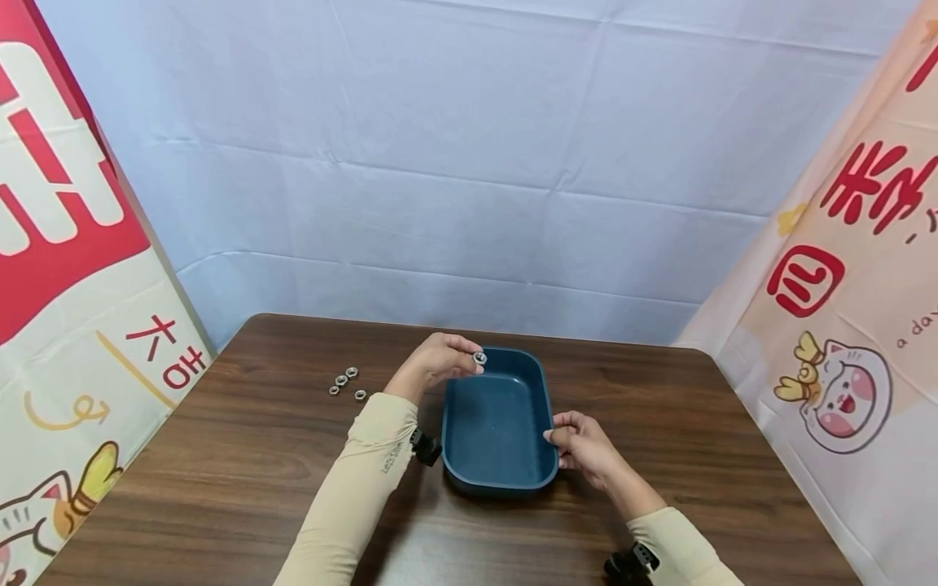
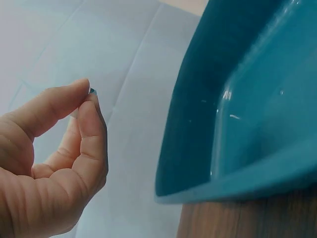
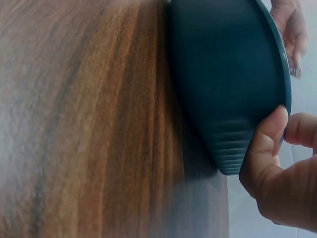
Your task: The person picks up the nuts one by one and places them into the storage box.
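Observation:
My left hand (image 1: 442, 358) pinches a metal hex nut (image 1: 479, 358) between thumb and fingertips, above the far left rim of a blue plastic bin (image 1: 501, 411). In the left wrist view only a sliver of that nut (image 2: 92, 91) shows between the fingertips, with the bin (image 2: 171, 148) to the right. My right hand (image 1: 584, 446) grips the bin's right side, thumb and fingers on either side of the rim, as the right wrist view also shows. The floor of the bin is bare in the head view.
Several loose hex nuts (image 1: 341, 380) lie on the brown wooden table (image 1: 242, 439) left of the bin. A pale cloth (image 1: 469, 187) hangs behind the table. Printed banners (image 1: 81, 325) stand at both sides.

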